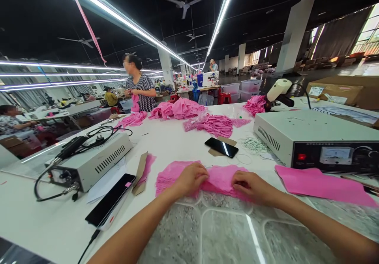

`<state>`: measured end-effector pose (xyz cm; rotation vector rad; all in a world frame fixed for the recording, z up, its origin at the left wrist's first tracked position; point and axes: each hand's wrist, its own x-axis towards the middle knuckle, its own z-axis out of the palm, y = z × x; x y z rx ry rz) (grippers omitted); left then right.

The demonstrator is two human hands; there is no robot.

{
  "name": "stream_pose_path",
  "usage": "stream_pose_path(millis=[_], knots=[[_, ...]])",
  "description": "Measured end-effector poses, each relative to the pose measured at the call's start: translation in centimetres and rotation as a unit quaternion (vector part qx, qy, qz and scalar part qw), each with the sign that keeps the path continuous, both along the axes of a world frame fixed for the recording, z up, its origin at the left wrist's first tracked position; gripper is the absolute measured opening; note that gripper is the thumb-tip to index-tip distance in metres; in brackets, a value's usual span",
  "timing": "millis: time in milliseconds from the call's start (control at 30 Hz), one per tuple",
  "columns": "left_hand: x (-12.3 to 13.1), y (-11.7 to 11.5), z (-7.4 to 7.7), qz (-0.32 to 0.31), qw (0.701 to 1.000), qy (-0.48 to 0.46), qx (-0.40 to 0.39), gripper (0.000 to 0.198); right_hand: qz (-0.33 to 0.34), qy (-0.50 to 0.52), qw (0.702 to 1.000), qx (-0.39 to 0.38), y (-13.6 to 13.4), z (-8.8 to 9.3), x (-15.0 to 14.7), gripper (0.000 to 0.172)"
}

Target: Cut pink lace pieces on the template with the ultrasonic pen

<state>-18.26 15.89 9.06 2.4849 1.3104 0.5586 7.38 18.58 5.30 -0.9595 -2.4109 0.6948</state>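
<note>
A stack of pink fabric pieces [168,173] lies on the white table in front of me. Over its right part stretches a single thin pink fabric piece [220,177]. My left hand [192,179] pinches the left end of that piece, fingers curled together. At its right end my right hand [247,185] is closed on the edge, thumb against the fingers. Under my forearms is a clear sheet over a grey marbled surface [177,232]. To the right lies a flat pink fabric sheet [322,185].
A grey control box [319,125] with a dial stands at right, another grey box [97,157] with cables at left. Phones lie at left [112,198] and ahead [222,147]. Bundled pink strips [216,125] and white elastic loops [254,145] sit farther back. A co-worker [140,86] stands across the table.
</note>
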Motion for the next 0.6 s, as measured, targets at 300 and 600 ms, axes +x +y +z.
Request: stream_pose_path(millis=[300, 600], knots=[[0.9, 0.1, 0.3, 0.069, 0.996, -0.051, -0.033, 0.027, -0.033, -0.032, 0.999, 0.012, -1.1, 1.4, -0.5, 0.019], [1.2, 0.8, -0.1, 0.108, 0.993, 0.038, -0.013, 0.026, -0.108, -0.052, 0.99, 0.07, -1.3, 0.8, -2.2, 0.022]])
